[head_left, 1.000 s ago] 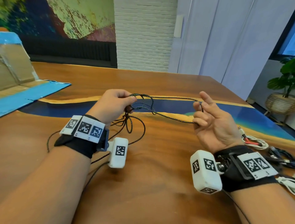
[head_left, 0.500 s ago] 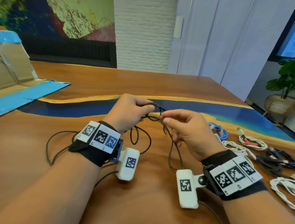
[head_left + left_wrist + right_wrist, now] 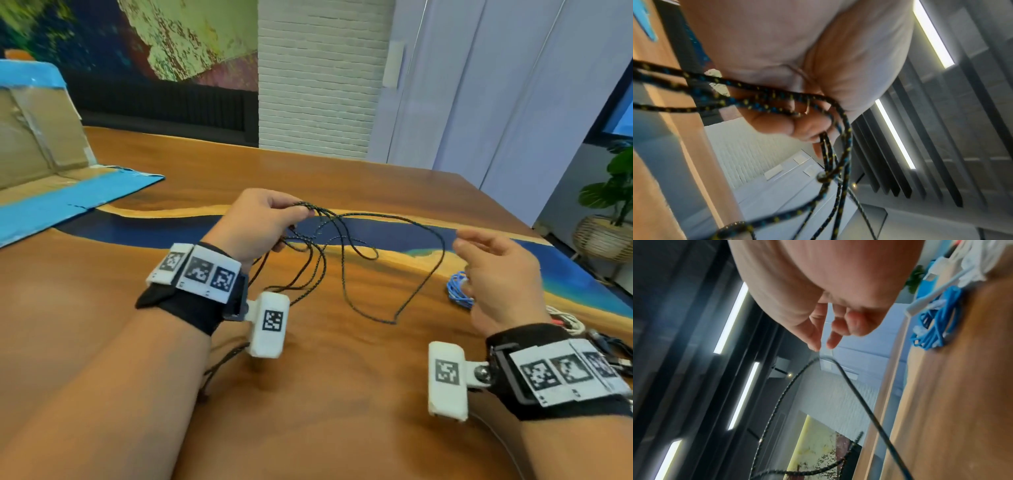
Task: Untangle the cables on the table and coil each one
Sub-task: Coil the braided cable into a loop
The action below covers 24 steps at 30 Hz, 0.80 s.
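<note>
- The tabletop (image 3: pixel 342 394) is brown wood with a blue and yellow band across it; nearest to the camera are the two forearms, each with a black wrist strap that carries a white box with printed square markers.
- The left hand (image 3: pixel 255 224) is held above the tabletop, and its fingers (image 3: pixel 777 123) are curled around a bundle of loops of the black braided cable (image 3: pixel 346 274), which has small blue and yellow dots.
- In the left wrist view several strands of this cable pass through the closed fingers and hang down from them.
- From the left hand the loops fall to the tabletop, and one long strand arcs to the right, toward the right hand (image 3: pixel 496 274).
- The right hand is raised, with the fingers (image 3: pixel 816 335) loosely spread and grasping nothing; in the right wrist view the top of the cable arc is just beside the fingertips, but I cannot tell if it touches them.
- Part of the black cable also lies on the tabletop under the left forearm.
- Just beside the right hand, on the wood, lies a coiled blue cable (image 3: pixel 457 287).
- Further right, near the table edge, there are white cables (image 3: pixel 565 322) and dark cables (image 3: pixel 609 346), partly hidden by the right wrist.
- At the far left lies an opened cardboard box (image 3: pixel 41 137) with blue tape.
- Beyond the table, at the right, a potted plant (image 3: pixel 613 205) stands in a woven basket.
</note>
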Available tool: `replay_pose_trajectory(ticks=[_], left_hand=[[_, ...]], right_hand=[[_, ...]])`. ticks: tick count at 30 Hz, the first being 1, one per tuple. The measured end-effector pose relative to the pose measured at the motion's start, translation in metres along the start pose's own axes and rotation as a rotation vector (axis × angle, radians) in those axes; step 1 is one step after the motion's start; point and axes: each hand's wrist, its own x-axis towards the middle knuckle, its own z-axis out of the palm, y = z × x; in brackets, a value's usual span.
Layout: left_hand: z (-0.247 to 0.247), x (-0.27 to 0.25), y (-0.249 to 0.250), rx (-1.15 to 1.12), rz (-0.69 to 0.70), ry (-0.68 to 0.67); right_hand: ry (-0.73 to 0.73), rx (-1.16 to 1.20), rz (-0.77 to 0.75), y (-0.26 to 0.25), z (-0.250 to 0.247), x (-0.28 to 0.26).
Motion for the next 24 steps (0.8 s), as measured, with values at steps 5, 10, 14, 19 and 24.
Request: replay_pose_trajectory(ticks=[5, 10, 14, 19, 24], left_hand=[[0.016, -0.007, 0.003, 0.110, 0.079, -0.096], [0.027, -0.014, 0.010, 0.157, 0.129, -0.151], [0.035, -0.017, 0.010, 0.172, 0.156, -0.195], [0.035, -0.012, 0.002, 0.205, 0.085, -0.216], [0.010, -0.001, -0.006, 0.067, -0.038, -0.098]], right_hand=[[-0.216, -0.164, -0.373, -0.028, 0.023, -0.040], [-0.557, -0.324, -0.435, -0.029, 0.042, -0.067], [-0.443, -0.285, -0.303, -0.020, 0.039, -0.057], [-0.168, 0.098, -0.302, -0.020, 0.033, -0.040], [0.210, 0.350, -0.216, -0.017, 0.004, -0.003]])
